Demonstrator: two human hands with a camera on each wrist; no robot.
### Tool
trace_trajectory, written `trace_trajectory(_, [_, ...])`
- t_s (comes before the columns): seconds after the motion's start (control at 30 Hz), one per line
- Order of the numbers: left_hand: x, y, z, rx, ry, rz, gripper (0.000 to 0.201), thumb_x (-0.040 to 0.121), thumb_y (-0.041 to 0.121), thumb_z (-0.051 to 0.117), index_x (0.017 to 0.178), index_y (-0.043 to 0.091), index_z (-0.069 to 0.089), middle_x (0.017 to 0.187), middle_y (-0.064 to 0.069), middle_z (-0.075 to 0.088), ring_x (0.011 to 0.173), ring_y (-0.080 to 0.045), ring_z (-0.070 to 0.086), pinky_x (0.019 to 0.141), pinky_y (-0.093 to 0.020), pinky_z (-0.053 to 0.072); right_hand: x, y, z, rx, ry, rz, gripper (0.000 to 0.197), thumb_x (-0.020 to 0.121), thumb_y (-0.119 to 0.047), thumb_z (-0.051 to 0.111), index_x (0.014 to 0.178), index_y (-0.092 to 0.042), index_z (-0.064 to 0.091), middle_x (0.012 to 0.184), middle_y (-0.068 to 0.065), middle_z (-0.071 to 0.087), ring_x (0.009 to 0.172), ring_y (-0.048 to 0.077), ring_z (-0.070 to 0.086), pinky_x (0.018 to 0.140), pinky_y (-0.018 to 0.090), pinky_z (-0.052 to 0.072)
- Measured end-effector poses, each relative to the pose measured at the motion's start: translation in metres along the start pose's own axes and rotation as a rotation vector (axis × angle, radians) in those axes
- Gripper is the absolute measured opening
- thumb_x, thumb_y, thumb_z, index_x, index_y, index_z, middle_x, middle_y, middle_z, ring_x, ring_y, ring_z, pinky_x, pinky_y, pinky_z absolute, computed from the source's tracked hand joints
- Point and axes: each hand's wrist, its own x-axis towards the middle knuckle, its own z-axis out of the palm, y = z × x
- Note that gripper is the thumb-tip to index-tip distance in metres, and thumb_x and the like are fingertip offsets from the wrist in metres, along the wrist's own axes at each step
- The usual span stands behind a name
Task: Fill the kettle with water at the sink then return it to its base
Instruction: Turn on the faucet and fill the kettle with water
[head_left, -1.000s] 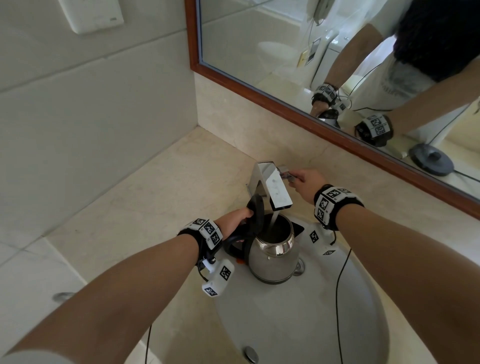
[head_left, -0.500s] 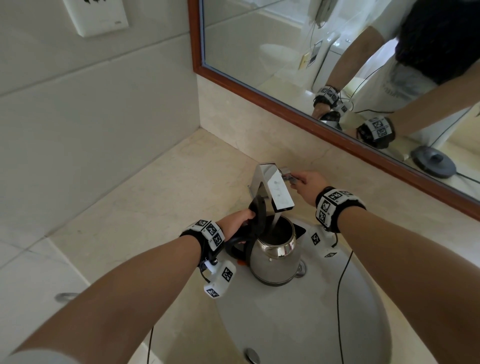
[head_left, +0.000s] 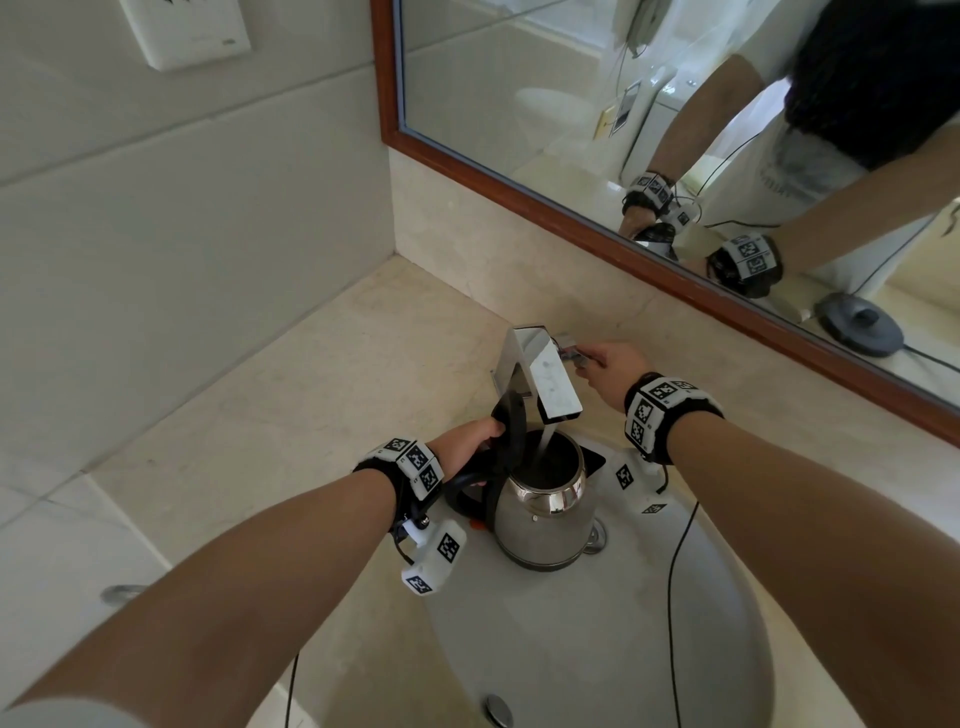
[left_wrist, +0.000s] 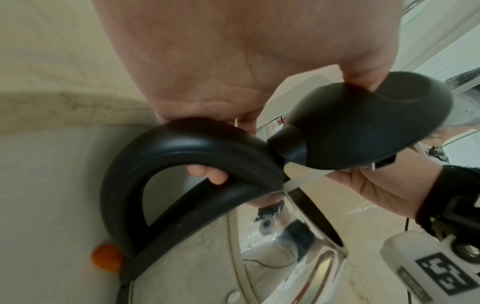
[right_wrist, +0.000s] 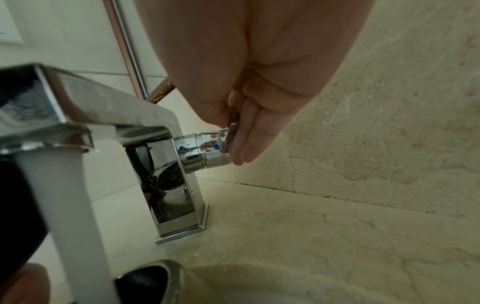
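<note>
A steel kettle (head_left: 543, 512) stands in the sink basin (head_left: 597, 649) under the square chrome tap (head_left: 540, 371). Its black lid (head_left: 511, 426) is swung up and water streams into its mouth. My left hand (head_left: 470, 447) grips the black handle (left_wrist: 187, 144), fingers curled round it, thumb against the raised lid (left_wrist: 363, 123). My right hand (head_left: 605, 366) pinches the tap's small side lever (right_wrist: 232, 128) between thumb and fingers, beside the red and blue dots. The white stream of water (right_wrist: 67, 216) falls past the tap spout (right_wrist: 44, 115).
A beige stone counter (head_left: 311, 405) surrounds the basin, with tiled wall to the left and a wood-framed mirror (head_left: 623, 156) behind. The mirror reflects the kettle's round black base (head_left: 857, 325) with its cord. A drain plug (head_left: 498, 709) sits near the basin's front. A cable hangs from my right wrist.
Both hands and the kettle keep their places; water keeps running into the kettle. Only the head view has shifted slightly.
</note>
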Motion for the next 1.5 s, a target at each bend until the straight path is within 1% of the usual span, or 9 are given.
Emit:
trace_trajectory(0.23, [-0.0005,0.0,0.0002,0.006,0.003,-0.011,0.035,0.095,0.034,0.038,0.079,0.011,0.058,0.075,-0.008,0.061,0.065,-0.018,0.059,0.058,-0.021,0.049,0.0007,0.0012,0.0019,0.03,0.011,0.0,0.031,0.097,-0.023,0.051,0.124,-0.02,0.067,0.109,0.019,0.074,0.104,0.037,0.069,0.092,0.054,0.055])
trace_trajectory(0.43, [-0.0001,-0.0007,0.0005,-0.005,0.007,-0.007,0.033,0.095,0.034,0.039,0.081,0.011,0.058,0.077,-0.008,0.061,0.067,-0.019,0.059,0.06,-0.023,0.048,0.0012,0.0024,0.002,0.026,0.013,-0.003,0.031,0.096,-0.023,0.051,0.122,-0.02,0.067,0.107,0.019,0.074,0.103,0.037,0.07,0.09,0.055,0.056])
trace_trajectory(0.57, [0.0013,-0.0024,-0.0007,-0.01,-0.006,0.002,0.031,0.094,0.033,0.04,0.084,0.011,0.059,0.08,-0.01,0.062,0.072,-0.022,0.06,0.07,-0.028,0.05,0.0014,0.003,0.0022,0.017,0.011,-0.003,0.029,0.097,-0.024,0.051,0.12,-0.021,0.068,0.105,0.017,0.075,0.102,0.036,0.07,0.089,0.054,0.057])
trace_trajectory(0.63, [0.0017,-0.0027,-0.0011,-0.006,-0.016,0.003,0.031,0.094,0.033,0.04,0.085,0.01,0.059,0.082,-0.011,0.062,0.073,-0.022,0.061,0.071,-0.028,0.05,0.0013,0.0033,0.0024,0.03,0.008,-0.002,0.03,0.097,-0.023,0.051,0.122,-0.022,0.067,0.106,0.016,0.074,0.102,0.036,0.07,0.089,0.054,0.057])
trace_trajectory(0.8, [0.0015,-0.0014,-0.0011,0.004,-0.026,-0.001,0.031,0.094,0.033,0.039,0.086,0.011,0.059,0.082,-0.011,0.063,0.072,-0.022,0.061,0.067,-0.027,0.051,-0.0016,0.0018,0.0018,0.058,0.023,0.0,0.032,0.097,-0.02,0.05,0.126,-0.019,0.065,0.108,0.02,0.074,0.105,0.039,0.069,0.091,0.056,0.056])
trace_trajectory(0.97, [0.0016,-0.0009,-0.0011,0.003,-0.019,0.003,0.032,0.095,0.033,0.039,0.084,0.011,0.059,0.08,-0.01,0.062,0.07,-0.02,0.061,0.065,-0.026,0.05,-0.0032,-0.0003,0.0006,0.04,0.014,-0.007,0.031,0.097,-0.018,0.049,0.124,-0.018,0.066,0.108,0.02,0.074,0.105,0.039,0.069,0.092,0.055,0.055])
trace_trajectory(1.1, [0.0018,-0.001,-0.0005,0.018,-0.009,-0.002,0.034,0.095,0.034,0.038,0.082,0.01,0.059,0.076,-0.009,0.062,0.066,-0.019,0.06,0.06,-0.024,0.048,-0.007,-0.0034,-0.0014,0.011,0.016,-0.018,0.03,0.098,-0.019,0.049,0.121,-0.018,0.067,0.106,0.018,0.074,0.102,0.036,0.069,0.091,0.053,0.056])
trace_trajectory(1.33, [0.0014,0.0001,0.0001,0.013,0.0,0.005,0.031,0.095,0.032,0.038,0.083,0.011,0.057,0.077,-0.009,0.06,0.067,-0.02,0.059,0.063,-0.025,0.048,-0.0068,-0.0035,-0.0006,0.018,0.014,-0.022,0.03,0.098,-0.019,0.049,0.121,-0.016,0.067,0.109,0.017,0.073,0.104,0.036,0.069,0.092,0.053,0.055])
trace_trajectory(1.5, [0.0008,-0.0004,0.0002,0.007,0.008,0.0,0.032,0.095,0.032,0.039,0.081,0.011,0.058,0.076,-0.008,0.061,0.066,-0.019,0.059,0.061,-0.025,0.048,-0.0073,-0.0032,-0.0003,0.022,0.02,-0.012,0.029,0.098,-0.023,0.049,0.12,-0.02,0.068,0.109,0.014,0.074,0.104,0.033,0.069,0.093,0.052,0.055])
